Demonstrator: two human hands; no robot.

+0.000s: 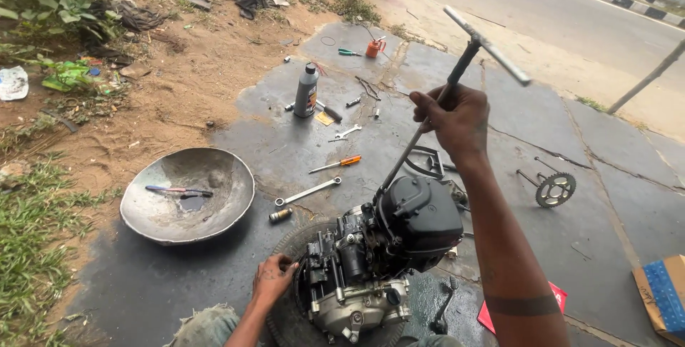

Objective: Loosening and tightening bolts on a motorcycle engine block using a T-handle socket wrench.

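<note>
A black motorcycle engine (385,247) sits on a tyre on the stone slab in front of me. My right hand (457,119) grips the shaft of a long T-handle wrench (457,72), which runs down at a slant to the engine's top. My left hand (272,279) rests against the engine's left side, fingers curled on it.
A dented metal bowl (143,211) holding a brush and dark oil lies at left. A spanner (308,192), an orange-handled screwdriver (337,165), an oil bottle (306,91) and small tools litter the slab. A sprocket (555,189) lies right. A cardboard box (660,297) sits at the right edge.
</note>
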